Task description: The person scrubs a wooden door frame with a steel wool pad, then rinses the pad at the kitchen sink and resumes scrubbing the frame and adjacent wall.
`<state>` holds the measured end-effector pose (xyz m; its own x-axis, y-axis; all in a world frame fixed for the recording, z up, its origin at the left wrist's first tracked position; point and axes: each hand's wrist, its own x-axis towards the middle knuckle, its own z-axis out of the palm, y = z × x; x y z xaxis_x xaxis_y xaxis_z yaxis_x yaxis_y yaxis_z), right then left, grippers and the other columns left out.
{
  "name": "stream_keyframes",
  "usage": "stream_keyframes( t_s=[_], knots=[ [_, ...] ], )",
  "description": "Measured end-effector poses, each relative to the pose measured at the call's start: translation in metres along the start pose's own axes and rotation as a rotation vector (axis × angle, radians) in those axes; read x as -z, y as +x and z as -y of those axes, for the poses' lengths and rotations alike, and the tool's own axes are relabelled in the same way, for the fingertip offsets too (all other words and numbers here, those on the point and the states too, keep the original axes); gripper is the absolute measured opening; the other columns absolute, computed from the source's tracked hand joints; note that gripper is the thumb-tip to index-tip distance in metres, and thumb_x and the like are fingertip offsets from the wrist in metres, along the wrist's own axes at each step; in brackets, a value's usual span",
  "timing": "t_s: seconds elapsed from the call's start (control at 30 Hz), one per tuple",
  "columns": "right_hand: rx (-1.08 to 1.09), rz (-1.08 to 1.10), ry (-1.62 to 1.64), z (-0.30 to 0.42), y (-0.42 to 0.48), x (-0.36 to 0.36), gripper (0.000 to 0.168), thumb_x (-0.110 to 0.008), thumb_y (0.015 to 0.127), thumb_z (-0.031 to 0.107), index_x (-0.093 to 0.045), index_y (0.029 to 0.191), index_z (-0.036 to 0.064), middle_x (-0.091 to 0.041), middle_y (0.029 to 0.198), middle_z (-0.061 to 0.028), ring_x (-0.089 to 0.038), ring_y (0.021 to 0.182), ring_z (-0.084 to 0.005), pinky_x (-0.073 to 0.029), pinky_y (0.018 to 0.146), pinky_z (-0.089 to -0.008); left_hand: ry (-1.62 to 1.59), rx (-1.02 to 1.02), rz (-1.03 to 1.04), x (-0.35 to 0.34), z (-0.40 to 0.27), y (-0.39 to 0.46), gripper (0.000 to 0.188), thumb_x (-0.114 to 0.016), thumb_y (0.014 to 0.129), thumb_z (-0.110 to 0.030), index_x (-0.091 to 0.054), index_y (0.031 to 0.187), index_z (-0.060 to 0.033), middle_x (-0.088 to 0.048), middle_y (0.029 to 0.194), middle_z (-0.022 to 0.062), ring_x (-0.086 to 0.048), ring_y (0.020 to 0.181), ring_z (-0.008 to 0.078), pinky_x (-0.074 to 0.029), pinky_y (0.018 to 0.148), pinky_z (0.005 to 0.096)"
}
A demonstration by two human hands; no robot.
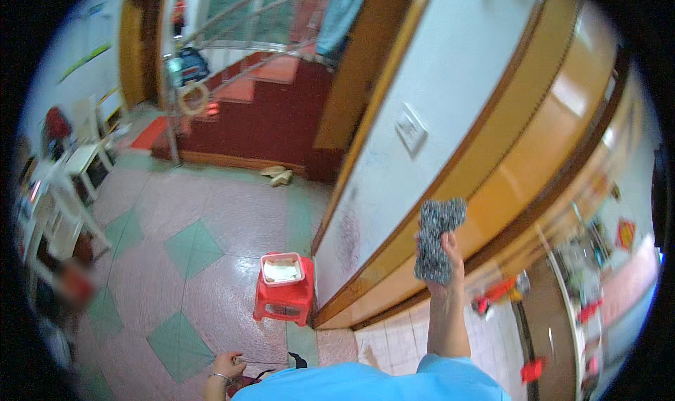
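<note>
In my right hand (450,250) is a grey speckled cleaning cloth or sponge (433,242), its top bent to one side. It is raised in front of the glossy wooden panelling (506,190); whether it touches the wood I cannot tell. Down by my side, my left hand (228,364) hangs with its fingers curled and a bracelet (221,376) around the wrist; the inside of the hand is unclear. Between the hands, by the foot of the wall, a red plastic stool (285,302) carries a pink plastic basin (263,280) with something whitish inside.
A white wall strip with a switch plate (411,131) borders the wood. Behind are red stairs (248,116) with a metal railing (248,13), and slippers (278,175). White chairs (87,155) and a partly blurred person (74,285) are left. A counter (553,290) runs along the right.
</note>
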<state>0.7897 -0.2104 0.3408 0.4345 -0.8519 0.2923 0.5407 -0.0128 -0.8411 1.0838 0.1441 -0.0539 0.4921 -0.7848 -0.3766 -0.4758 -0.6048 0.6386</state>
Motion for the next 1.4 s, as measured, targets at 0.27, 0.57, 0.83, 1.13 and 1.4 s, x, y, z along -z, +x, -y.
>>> stream_keyframes(
  t_s=[0.27,0.57,0.83,1.13,1.4],
  knots=[
    [0.305,-0.409,-0.374,0.075,0.033,-0.063,0.04,-0.06,0.09,0.016,-0.048,0.126,0.003,-0.061,0.11,-0.0083,-0.062,0.092,-0.0196,-0.054,0.075,-0.0327,-0.033,-0.238,0.257,0.109,-0.01,0.098,0.046,-0.067,0.067,-0.029,-0.066,0.109,-0.0091,-0.068,0.089,0.017,-0.065,0.083,0.0335,-0.052,0.076,0.04],
    [1.307,-0.289,-2.062,0.254,0.105,-0.143,0.042,-0.064,0.087,0.014,-0.051,0.125,0.004,-0.065,0.104,-0.0074,-0.061,0.098,-0.0237,-0.051,0.084,-0.0387,-0.047,-0.515,0.413,0.111,-0.047,0.17,0.04,-0.064,0.069,-0.023,-0.067,0.106,-0.0074,-0.067,0.074,0.0138,-0.065,0.069,0.0275,-0.052,0.067,0.0364],
    [1.225,-0.538,-2.907,0.251,0.167,-0.149,0.026,-0.058,0.076,0.003,-0.064,0.101,0.005,-0.057,0.108,-0.0154,-0.053,0.102,-0.0364,-0.043,0.089,-0.0449,-0.002,-0.575,0.547,0.125,-0.093,0.219,0.038,-0.066,0.069,-0.021,-0.067,0.104,-0.0054,-0.068,0.086,0.0169,-0.066,0.08,0.0321,-0.052,0.075,0.037],
    [0.748,-0.55,-3.303,0.063,0.11,-0.071,0.037,-0.056,0.079,0.009,-0.058,0.116,0.003,-0.051,0.125,-0.0219,-0.052,0.105,-0.0422,-0.049,0.088,-0.045,0.137,-0.658,0.773,0.157,-0.084,0.282,0.041,-0.069,0.07,-0.028,-0.067,0.106,-0.0076,-0.068,0.09,0.0178,-0.066,0.084,0.0312,-0.052,0.077,0.037],
    [0.205,-0.114,-2.88,-0.093,0.028,-0.025,0.023,-0.059,0.075,0.012,-0.067,0.095,0.004,-0.057,0.119,-0.0131,-0.054,0.096,-0.0259,-0.047,0.073,-0.0379,0.295,-0.613,0.787,0.198,-0.024,0.359,0.047,-0.068,0.068,-0.028,-0.065,0.111,-0.0072,-0.068,0.088,0.0173,-0.066,0.082,0.0316,-0.052,0.076,0.038]
  ],
)
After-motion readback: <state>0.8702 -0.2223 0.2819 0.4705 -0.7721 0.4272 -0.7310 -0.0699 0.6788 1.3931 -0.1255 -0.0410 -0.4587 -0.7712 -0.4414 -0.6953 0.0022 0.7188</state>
